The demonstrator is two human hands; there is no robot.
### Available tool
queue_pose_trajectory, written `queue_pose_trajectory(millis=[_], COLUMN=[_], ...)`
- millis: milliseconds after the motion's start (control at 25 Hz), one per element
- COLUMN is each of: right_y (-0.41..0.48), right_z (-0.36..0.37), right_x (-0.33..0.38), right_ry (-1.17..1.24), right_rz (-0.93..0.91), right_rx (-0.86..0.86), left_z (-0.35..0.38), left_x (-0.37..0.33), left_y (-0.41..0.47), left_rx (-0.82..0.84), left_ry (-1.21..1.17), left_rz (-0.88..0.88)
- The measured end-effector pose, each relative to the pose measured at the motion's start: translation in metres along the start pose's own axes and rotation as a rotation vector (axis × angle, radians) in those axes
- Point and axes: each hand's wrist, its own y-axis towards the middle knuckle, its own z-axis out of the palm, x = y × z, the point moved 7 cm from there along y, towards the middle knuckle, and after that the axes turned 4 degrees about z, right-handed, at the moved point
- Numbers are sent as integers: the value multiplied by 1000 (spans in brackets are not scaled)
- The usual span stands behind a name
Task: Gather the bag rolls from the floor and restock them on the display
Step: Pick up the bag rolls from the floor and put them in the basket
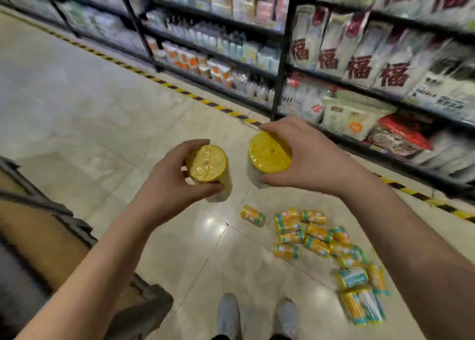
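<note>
Forearms point(102, 252) lead my view: left hand point(174, 182) curls round one yellow bag roll point(207, 163), right hand point(316, 159) round a second roll point(270, 152); I judge them light, film-slick, best gripped round the sides.

The left hand point(169, 182), right hand point(316, 159) and forearms point(108, 252) are bare; shoes point(228, 315) pale grey; trouser hems point(221, 337) dark.

shelf goods point(359, 64): blurred | shoes point(227, 314): cut by bottom edge | floor rolls point(317, 233): labels unreadable

Yellow bag rolls point(286, 251) with teal bands; beige floor tiles point(77, 103); black-and-yellow striped tape point(164, 83); black shelving frames point(283, 56).
</note>
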Motion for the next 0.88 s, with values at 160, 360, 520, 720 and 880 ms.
queue_pose_trajectory(millis=[160,360,520,720,880], right_y=[-32,-53,-78,-153,-252], right_z=[-70,-79,-52,14,75], right_x=[76,122,170,258,348], right_ry=[-15,-16,11,115,122], right_rz=[-83,-311,-560,-834,-1072], right_rx=[-77,-50,121,341,498], left_z=[-72,-98,-97,-88,-81], left_x=[-77,-108,-114,-107,-118], left_y=[-44,-120,-220,-376,-527], left_rx=[-99,-299,-481,-752,-1049], left_ry=[-52,-121,-164,-179,-148], left_rz=[70,8,-146,-359,-500])
